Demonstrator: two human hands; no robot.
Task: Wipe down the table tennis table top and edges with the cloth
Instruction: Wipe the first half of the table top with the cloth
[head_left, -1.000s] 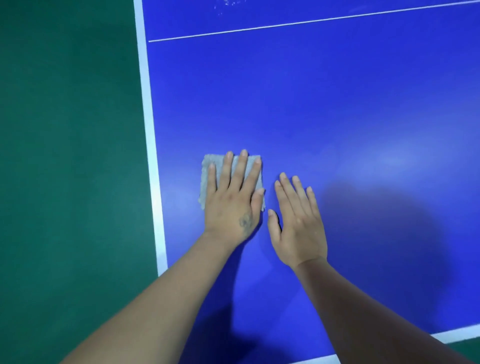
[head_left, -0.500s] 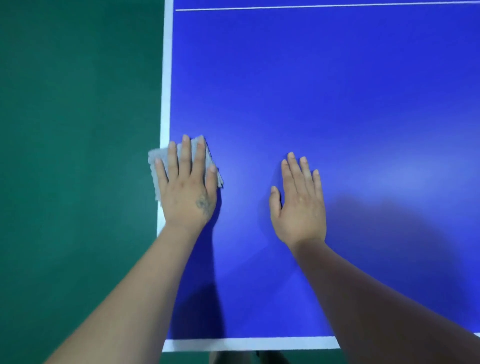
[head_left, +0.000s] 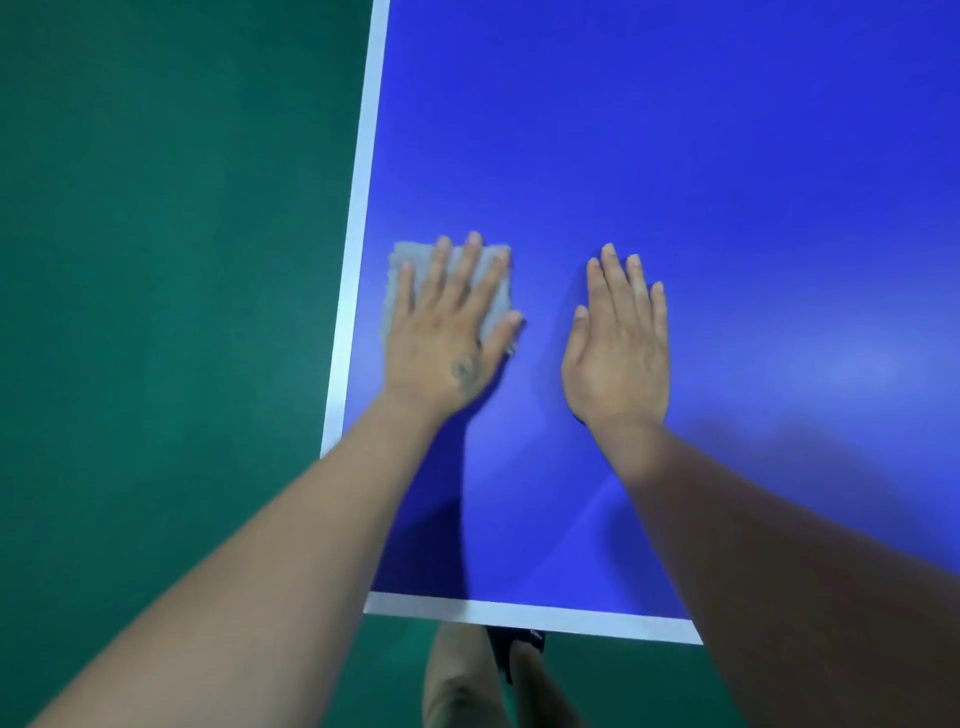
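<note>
left hand flat, pressing cloth on table | right hand flat, grip released

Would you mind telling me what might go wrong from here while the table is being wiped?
The cloth lies under straight fingers of the left hand, pressed rather than gripped, close to the white side line; an outward stroke might push it off the table. The right hand rests bare on the surface and may leave smudges.
</note>
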